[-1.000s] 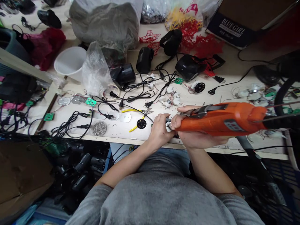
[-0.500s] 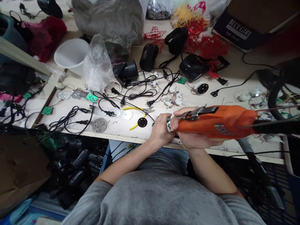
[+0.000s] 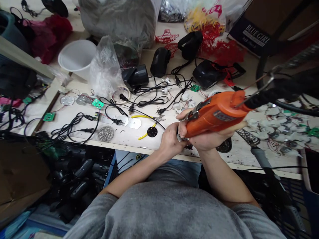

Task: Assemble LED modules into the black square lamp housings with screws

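My right hand [image 3: 206, 137] grips an orange electric screwdriver [image 3: 216, 114], and a black cord runs from its rear end up to the right. My left hand [image 3: 171, 140] is closed on a small pale part [image 3: 179, 138], mostly hidden by my fingers, right at the screwdriver's front end. The two hands nearly touch over the bench's front edge. To the left of my left hand lie a black slotted disc [image 3: 152, 131], a thin metal plate [image 3: 135, 123], and yellow-handled wire cutters [image 3: 146, 117].
The bench [image 3: 129, 141] holds black power cords [image 3: 69, 127], a round dish of screws [image 3: 105, 133], green circuit boards [image 3: 97, 103], and white assembled parts [image 3: 281, 132]. A soldering iron [image 3: 261, 157] lies at the front right. Black housings and bags stand along the back.
The screwdriver has tilted from nearly level to pointing its rear end up and to the right. Both hands have stayed on their holds, and the view has shifted slightly.
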`<state>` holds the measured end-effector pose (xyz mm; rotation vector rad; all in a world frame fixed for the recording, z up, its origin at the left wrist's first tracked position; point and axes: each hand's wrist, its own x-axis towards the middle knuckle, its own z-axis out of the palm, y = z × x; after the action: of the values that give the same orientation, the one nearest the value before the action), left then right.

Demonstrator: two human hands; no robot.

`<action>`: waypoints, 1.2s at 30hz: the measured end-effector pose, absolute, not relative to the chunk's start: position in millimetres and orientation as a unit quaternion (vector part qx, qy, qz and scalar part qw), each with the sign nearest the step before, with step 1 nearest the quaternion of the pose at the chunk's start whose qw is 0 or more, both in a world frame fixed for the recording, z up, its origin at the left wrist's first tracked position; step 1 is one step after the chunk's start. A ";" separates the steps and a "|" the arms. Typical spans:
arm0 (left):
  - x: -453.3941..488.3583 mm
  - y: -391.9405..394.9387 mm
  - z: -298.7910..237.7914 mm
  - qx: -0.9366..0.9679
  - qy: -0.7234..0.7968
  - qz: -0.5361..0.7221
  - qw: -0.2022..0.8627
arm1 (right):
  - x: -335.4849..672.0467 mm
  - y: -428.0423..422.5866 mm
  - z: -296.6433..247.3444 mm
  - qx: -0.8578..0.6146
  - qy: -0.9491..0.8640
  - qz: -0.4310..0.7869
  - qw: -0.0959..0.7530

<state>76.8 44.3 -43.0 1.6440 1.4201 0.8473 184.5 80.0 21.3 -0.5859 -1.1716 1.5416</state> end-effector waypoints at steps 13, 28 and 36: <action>77.0 43.2 -49.7 0.644 0.547 0.368 0.389 | 181.4 85.2 30.5 -0.254 -0.460 0.672 0.522; 65.4 46.3 -44.5 0.721 0.468 0.337 0.384 | 218.1 55.9 41.3 -0.273 -0.463 0.546 0.643; 63.4 48.3 -41.1 0.725 0.470 0.314 0.393 | 218.6 51.9 23.9 -0.279 -0.459 0.554 0.635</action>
<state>63.4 48.3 -41.1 1.8408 1.1929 0.7982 218.6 51.9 23.9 -0.6378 -1.0499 1.2668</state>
